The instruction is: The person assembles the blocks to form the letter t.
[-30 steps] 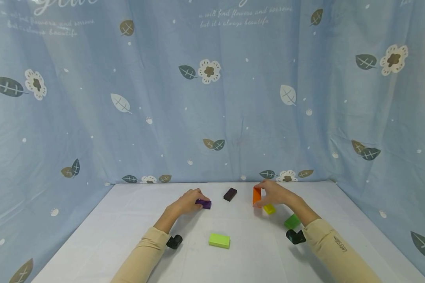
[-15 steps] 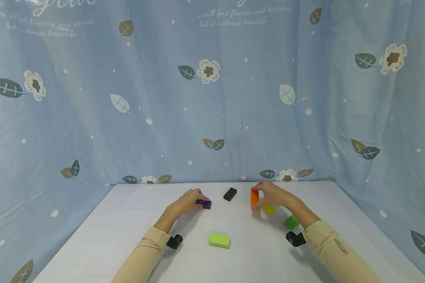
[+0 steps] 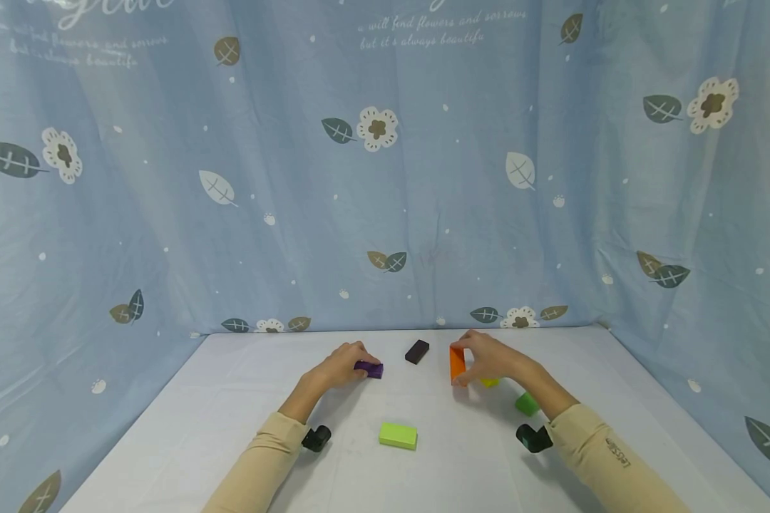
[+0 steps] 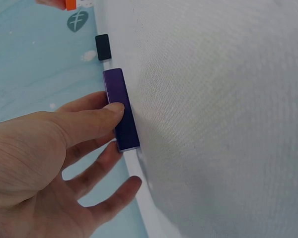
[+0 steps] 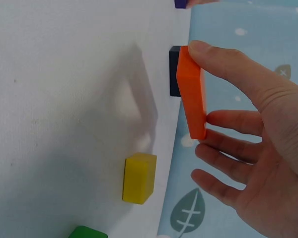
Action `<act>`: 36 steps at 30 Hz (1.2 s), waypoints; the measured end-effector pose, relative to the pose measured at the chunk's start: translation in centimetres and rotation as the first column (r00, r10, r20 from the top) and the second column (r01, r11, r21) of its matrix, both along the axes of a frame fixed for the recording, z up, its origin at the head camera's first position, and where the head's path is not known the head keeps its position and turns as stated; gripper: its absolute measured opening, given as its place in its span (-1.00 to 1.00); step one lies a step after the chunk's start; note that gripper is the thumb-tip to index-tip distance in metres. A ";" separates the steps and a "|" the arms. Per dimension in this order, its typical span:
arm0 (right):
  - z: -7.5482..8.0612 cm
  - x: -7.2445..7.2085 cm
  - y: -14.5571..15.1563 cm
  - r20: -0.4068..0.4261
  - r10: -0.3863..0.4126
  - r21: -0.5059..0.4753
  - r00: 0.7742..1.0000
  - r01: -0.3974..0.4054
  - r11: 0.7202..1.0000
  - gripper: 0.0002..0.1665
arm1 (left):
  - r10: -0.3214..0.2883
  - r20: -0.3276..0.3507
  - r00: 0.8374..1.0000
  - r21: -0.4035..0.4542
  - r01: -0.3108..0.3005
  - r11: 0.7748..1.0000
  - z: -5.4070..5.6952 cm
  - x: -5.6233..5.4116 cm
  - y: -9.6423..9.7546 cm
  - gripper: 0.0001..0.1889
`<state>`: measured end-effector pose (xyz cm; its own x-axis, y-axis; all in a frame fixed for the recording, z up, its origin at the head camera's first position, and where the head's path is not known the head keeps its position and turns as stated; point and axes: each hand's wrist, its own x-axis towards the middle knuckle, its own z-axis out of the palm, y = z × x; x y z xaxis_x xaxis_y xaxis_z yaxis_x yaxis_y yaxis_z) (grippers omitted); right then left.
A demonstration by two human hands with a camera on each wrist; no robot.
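My left hand (image 3: 341, 365) pinches a purple block (image 3: 369, 370), which lies at or just above the white table. In the left wrist view the thumb presses on the near long face of the purple block (image 4: 121, 109), with fingers behind it. On the right, my right hand (image 3: 493, 356) holds an orange block (image 3: 458, 366) between thumb and fingertips at its two ends. The right wrist view shows the orange block (image 5: 191, 91) raised, its shadow on the cloth. A black block (image 3: 417, 352) lies between the two hands. Under the right hand sits a partly hidden yellow block (image 3: 490, 382).
A lime green block (image 3: 398, 436) lies nearer the front, between the forearms. By the right forearm is a green block (image 3: 527, 404), partly covered. The white table (image 3: 231, 427) ends at a blue patterned curtain (image 3: 295, 235) behind and on both sides.
My right hand has shifted left and slightly toward me, bringing the orange block closer to the black block. My left hand and the purple block stay where they were.
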<state>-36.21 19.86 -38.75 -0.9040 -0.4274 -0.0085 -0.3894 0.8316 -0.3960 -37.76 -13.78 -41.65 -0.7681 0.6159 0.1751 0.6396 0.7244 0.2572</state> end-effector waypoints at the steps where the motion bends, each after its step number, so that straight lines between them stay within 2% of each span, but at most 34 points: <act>1: 0.0 0.1 -0.1 -0.001 0.002 0.000 1.000 -0.002 1.000 -0.09 | -0.001 0.000 1.000 -0.001 0.001 1.000 0.0 0.0 0.0 -0.65; 15: -0.5 0.1 -0.9 -0.015 0.050 0.004 0.999 -0.050 0.999 -0.08 | -0.032 -0.020 0.999 0.005 0.032 0.999 0.1 -0.1 -0.1 -0.66; 27: -0.9 1.0 -2.1 -0.017 0.092 -0.031 0.996 -0.092 0.995 -0.10 | -0.040 -0.025 0.999 0.012 0.040 0.999 -0.2 -0.3 -0.2 -0.66; 36: -0.9 1.7 -2.7 -0.013 0.124 0.002 0.992 -0.124 0.992 -0.14 | -0.056 -0.031 0.998 0.011 0.056 0.998 -0.4 -0.5 -0.3 -0.66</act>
<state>-34.56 17.14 -39.68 -0.8439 -0.5365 0.0027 -0.4950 0.7766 -0.3896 -38.28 -14.07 -42.05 -0.7268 0.6554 0.2053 0.6865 0.6844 0.2455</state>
